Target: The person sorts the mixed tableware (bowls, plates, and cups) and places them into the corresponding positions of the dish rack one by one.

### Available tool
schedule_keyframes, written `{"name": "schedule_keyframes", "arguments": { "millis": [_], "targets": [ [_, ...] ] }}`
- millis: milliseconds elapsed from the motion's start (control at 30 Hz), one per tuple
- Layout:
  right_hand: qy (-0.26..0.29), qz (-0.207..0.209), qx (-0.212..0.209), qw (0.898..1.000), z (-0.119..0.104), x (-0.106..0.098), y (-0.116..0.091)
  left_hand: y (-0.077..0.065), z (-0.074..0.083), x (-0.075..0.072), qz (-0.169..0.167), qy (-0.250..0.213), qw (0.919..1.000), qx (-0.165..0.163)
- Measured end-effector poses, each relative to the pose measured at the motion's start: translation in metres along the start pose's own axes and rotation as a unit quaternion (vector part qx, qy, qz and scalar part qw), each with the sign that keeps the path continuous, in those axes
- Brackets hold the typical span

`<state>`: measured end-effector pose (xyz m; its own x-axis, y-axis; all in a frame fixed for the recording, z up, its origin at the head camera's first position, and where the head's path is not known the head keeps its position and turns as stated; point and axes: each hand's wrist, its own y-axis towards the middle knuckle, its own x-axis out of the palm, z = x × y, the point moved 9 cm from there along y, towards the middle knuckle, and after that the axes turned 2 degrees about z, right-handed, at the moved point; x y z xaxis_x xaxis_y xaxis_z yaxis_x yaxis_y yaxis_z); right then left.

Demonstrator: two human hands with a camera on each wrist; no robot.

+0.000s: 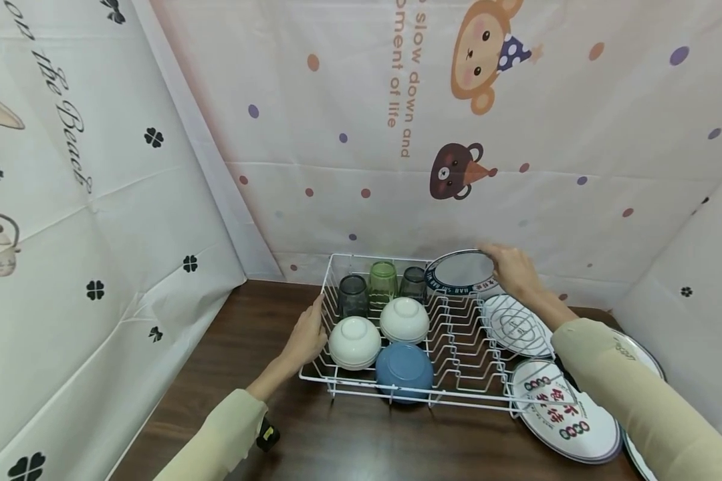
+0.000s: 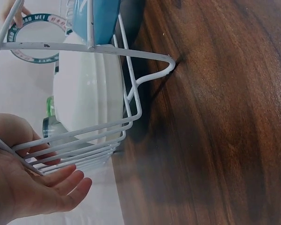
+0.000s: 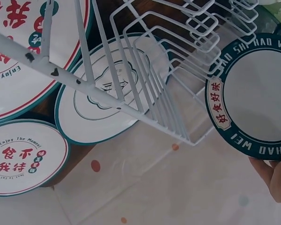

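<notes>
My left hand (image 1: 305, 333) holds the left side of a white wire dish rack (image 2: 91, 48), thumb and fingers on either side of its top rail. At the back of the rack my right hand (image 1: 514, 270) pinches the rim of a white plate (image 1: 462, 270) with a dark green, lettered border. The plate stands upright and tilted at the rear slots; whether it touches the wires cannot be told. Left of it are a green glass (image 1: 383, 277) and two dark glasses, upside down. In front sit white bowls (image 1: 404, 318) and a blue bowl (image 1: 404, 369), also upside down.
On the brown wooden table (image 1: 349, 441), right of the rack, lie several printed white plates (image 1: 568, 417), partly under its right end and my right sleeve. A patterned cloth wall (image 1: 349, 180) rises close behind the rack. Beside my left cuff is a small black object (image 1: 267, 434).
</notes>
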<state>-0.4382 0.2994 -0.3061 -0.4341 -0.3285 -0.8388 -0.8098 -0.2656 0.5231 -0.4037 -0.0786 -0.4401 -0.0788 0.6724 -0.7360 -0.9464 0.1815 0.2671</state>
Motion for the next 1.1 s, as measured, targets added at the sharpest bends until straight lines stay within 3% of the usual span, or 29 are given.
{"name": "schedule_keyframes", "arguments": {
  "millis": [667, 933, 1100],
  "targets": [
    [-0.013, -0.059, 0.005, 0.998, 0.005, 0.027, 0.000, 0.000, 0.006, -0.002, 0.019, -0.002, 0.9995, 0.024],
    [-0.018, -0.067, -0.002, 0.998, 0.006, 0.037, -0.003, 0.001, 0.006, -0.002, 0.027, -0.005, 0.9994, 0.021],
    [-0.019, -0.094, 0.012, 0.995, 0.009, 0.047, -0.005, 0.001, 0.005, -0.004, 0.026, -0.010, 0.9995, 0.017]
  ]
}}
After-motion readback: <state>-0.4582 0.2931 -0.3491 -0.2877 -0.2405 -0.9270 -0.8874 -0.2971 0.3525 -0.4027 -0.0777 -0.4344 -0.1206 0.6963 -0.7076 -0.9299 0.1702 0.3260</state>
